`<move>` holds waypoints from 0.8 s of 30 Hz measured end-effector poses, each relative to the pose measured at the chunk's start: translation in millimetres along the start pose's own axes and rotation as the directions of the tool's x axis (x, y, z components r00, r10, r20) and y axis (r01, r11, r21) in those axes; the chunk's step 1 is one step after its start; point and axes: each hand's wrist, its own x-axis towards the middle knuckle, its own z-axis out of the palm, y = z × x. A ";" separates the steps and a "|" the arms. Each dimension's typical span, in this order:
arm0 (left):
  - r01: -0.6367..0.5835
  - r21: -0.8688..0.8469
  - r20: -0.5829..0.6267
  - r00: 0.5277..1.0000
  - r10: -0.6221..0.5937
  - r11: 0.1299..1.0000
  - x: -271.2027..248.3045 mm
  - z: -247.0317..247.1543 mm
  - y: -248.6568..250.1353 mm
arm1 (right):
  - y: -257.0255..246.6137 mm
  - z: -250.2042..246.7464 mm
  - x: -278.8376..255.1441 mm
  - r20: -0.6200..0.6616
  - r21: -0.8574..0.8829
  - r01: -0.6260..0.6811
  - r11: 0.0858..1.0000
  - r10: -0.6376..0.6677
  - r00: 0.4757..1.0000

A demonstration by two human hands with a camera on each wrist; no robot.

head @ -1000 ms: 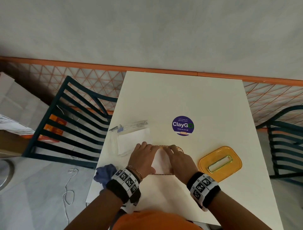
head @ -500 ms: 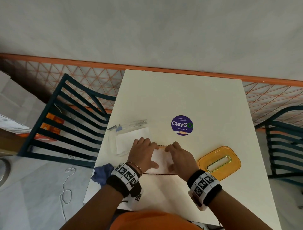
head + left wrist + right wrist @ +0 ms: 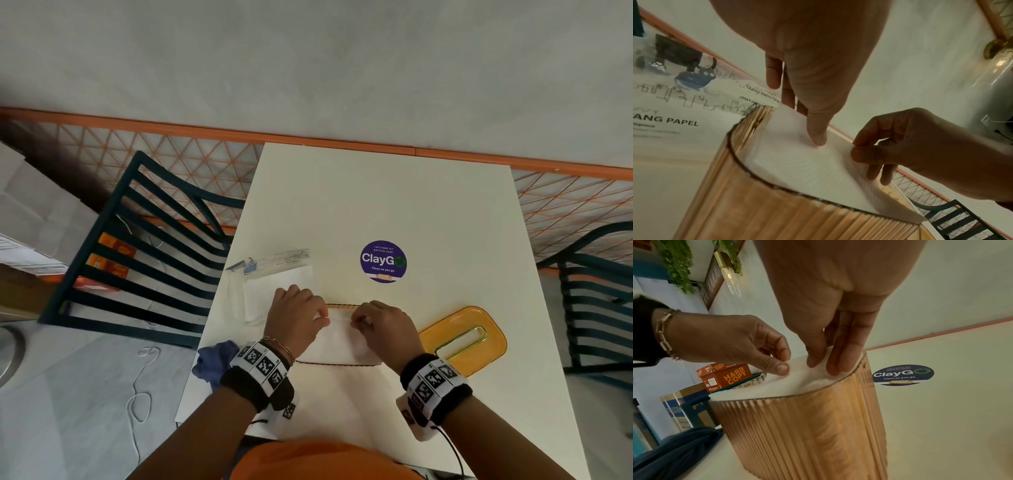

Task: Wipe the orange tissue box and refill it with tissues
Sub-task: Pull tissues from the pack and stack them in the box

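Note:
The orange ribbed tissue box [image 3: 342, 305] stands open-topped near the table's front edge, with a stack of white tissues [image 3: 337, 344] filling it to the rim. Both hands sit on top of the stack at its far side. My left hand [image 3: 323, 317] pinches the top tissue [image 3: 777, 386] between thumb and forefinger. My right hand [image 3: 356, 320] pinches the same sheet just to the right, thumb on top [image 3: 813, 363]. The box wall [image 3: 797, 219] and the tissues [image 3: 797, 162] fill the left wrist view. The orange lid [image 3: 462, 339] with its slot lies flat to the right.
An opened clear tissue pack [image 3: 274, 284] lies left of the box. A crumpled blue cloth [image 3: 214, 359] sits at the table's left edge. A purple round sticker [image 3: 383, 261] marks the table [image 3: 376, 192] centre. Dark slatted chairs [image 3: 154, 260] stand on both sides.
Both hands were spread over the tissue stack; their fingers have since curled in and drawn toward the far middle, pinching the top sheet.

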 end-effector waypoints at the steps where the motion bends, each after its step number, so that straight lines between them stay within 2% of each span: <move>1: 0.000 0.000 -0.007 1.000 0.000 1.000 -0.8 0.6 -0.8 | 1.3 0.1 -0.9 -0.005 0.007 -0.005 1.000 0.005 1.000; 7: 0.002 -0.030 -0.069 0.998 -0.004 1.000 -4.4 5.6 -5.3 | 10.2 -1.5 -5.4 -0.046 0.049 -0.037 0.998 0.040 0.998; 12: -0.017 -0.046 -0.118 0.993 0.012 0.999 -4.0 8.6 -4.3 | 12.1 0.3 -3.6 -0.027 0.016 0.003 1.000 -0.003 1.000; 24: -0.060 0.088 -0.102 0.992 0.068 0.994 -4.2 12.9 -2.1 | 12.0 -0.3 -1.4 -0.014 0.031 -0.019 0.999 0.020 1.000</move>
